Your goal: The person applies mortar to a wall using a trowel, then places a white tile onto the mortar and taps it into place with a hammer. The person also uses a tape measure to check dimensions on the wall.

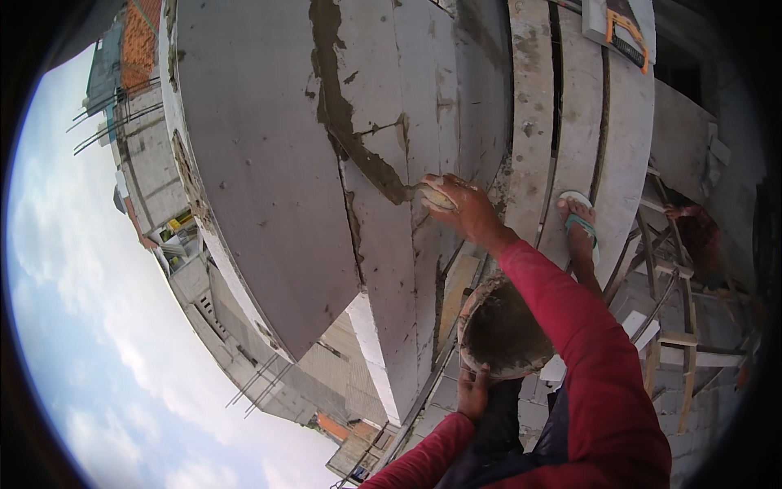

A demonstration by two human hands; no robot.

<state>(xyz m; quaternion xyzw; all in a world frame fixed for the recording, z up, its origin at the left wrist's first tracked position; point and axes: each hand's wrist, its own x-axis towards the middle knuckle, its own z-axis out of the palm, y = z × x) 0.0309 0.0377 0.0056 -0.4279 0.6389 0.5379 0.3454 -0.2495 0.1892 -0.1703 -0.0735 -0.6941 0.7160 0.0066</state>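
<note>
My right hand (463,208) is closed around a small pale, mortar-smeared tool (438,198), whose exact kind is hidden by the fingers. It presses against the grey wall panels (252,155) at the lower end of a dark wet mortar band (371,165). That band runs down a joint from the top of the view and slants to the right. Below, my left hand (472,393) grips the near rim of a round, mortar-crusted bucket (466,330) with dark contents, holding it under my right forearm.
A handsaw (627,37) with an orange handle lies at the upper right on long grey slabs (580,106) with gaps between them. My sandalled foot (580,220) stands there. Wooden scaffolding (688,326) and a partly seen person in dark red (699,236) are lower right. Rooftops lie beyond the wall's left edge.
</note>
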